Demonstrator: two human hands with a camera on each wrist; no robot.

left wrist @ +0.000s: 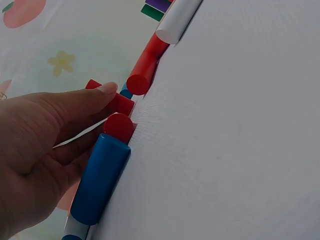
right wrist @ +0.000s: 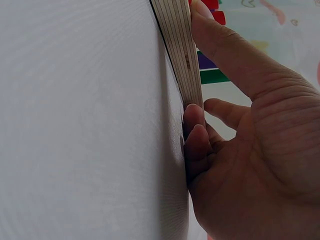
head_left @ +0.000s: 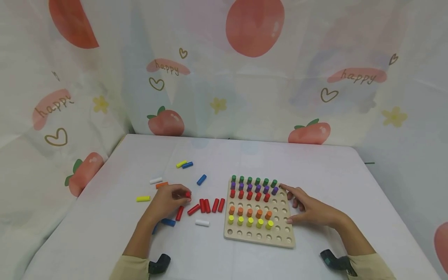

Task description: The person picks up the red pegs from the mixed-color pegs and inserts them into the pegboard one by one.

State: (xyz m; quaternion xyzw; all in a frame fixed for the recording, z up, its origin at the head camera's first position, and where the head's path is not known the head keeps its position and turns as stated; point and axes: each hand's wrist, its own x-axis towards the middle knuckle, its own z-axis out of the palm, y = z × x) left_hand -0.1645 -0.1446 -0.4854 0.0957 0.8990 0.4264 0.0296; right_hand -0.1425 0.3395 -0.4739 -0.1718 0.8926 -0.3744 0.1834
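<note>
My left hand pinches a red peg between thumb and fingers, just over the loose pegs left of the board. In the left wrist view the thumb lies across this red peg. A wooden pegboard lies to the right, bearing rows of green, purple, red, orange and yellow pegs. The red row stops short of the right-hand holes. My right hand holds the board's right side, thumb on top and index finger at the far corner. Other fingertips curl against its edge.
Several loose red pegs lie between left hand and board, with a white peg in front. A blue peg is partly beside the left wrist. Farther off lie a blue peg and a yellow peg.
</note>
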